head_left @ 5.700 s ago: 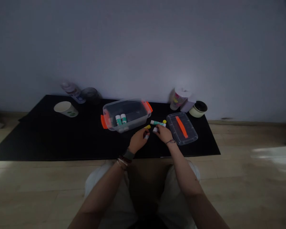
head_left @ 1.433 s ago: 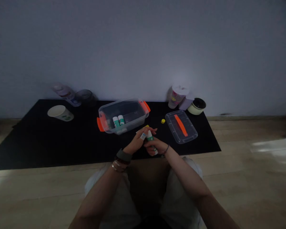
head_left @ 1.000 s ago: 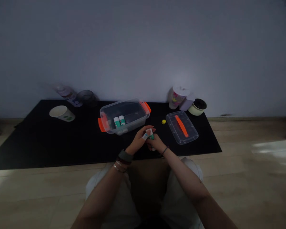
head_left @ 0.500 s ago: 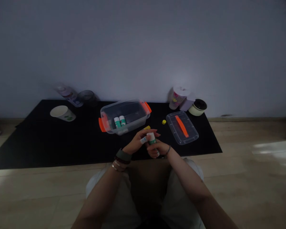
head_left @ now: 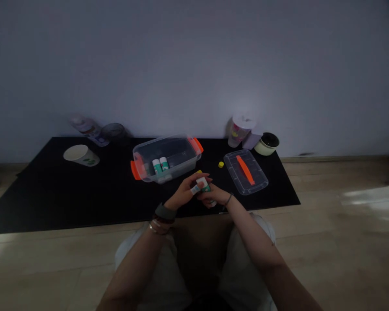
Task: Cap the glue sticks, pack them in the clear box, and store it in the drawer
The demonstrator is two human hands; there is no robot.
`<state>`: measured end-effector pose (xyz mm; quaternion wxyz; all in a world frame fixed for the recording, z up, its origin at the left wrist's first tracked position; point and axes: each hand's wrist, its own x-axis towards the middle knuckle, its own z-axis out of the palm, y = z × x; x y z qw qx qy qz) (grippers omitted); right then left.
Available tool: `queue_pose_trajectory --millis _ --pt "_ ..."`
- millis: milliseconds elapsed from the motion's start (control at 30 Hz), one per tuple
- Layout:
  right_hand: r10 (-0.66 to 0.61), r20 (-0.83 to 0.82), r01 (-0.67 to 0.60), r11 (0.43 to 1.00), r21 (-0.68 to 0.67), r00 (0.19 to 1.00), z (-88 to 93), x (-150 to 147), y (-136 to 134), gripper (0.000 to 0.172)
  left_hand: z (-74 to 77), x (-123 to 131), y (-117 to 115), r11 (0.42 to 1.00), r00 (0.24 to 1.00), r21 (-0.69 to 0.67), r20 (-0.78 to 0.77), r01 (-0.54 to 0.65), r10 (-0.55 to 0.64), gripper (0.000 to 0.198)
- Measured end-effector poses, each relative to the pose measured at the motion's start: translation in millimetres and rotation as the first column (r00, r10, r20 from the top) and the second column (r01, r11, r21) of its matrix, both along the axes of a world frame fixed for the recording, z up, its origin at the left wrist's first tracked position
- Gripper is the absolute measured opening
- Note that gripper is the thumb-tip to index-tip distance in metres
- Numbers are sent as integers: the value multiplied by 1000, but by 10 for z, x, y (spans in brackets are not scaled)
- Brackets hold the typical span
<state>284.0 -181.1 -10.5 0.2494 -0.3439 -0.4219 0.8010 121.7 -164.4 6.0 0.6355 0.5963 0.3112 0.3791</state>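
**Both hands closed on one glue stick above the mat**

The right hand (head_left: 215, 197) wraps the lower part of a green-and-white glue stick (head_left: 203, 186), fingers curled tight. The left hand (head_left: 183, 194) meets it from the other side, its fingertips narrowed on the stick's upper end. The stick is held just above the near edge of the black mat (head_left: 84, 190).

Just beyond the hands, the open clear box (head_left: 182, 164) holds two more glue sticks (head_left: 160, 165) standing side by side. Its lid (head_left: 255, 180) lies flat to the right, with a small yellow cap (head_left: 221, 164) between box and lid.
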Motion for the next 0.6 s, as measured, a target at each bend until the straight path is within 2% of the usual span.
queue_pose_trajectory --millis 100,300,400,500,533,600 --pt "36 -69 -38 999 -17 997 8 -2 -20 40 36 -25 -1 999 999 -10 28 38 -38 51" --pt "-54 -205 56 998 3 977 -52 -55 20 35 61 38 -45 1000 999 -7 52 15 -15 60" --pt "-82 -245 86 996 3 966 -43 -37 54 35 127 57 -88 999 1000 20 4 -25 24 54" --pt "-138 -299 141 990 -9 944 6 -17 80 48 319 -18 -32 977 987 141 -11 -157 160 51" --pt "-149 -315 157 988 -2 937 26 -10 87 51 411 -70 28 952 971 197 12 -235 237 50" --pt "-156 -335 173 985 22 929 57 6 101 51 611 -210 217 854 900 288 101 -434 423 50"
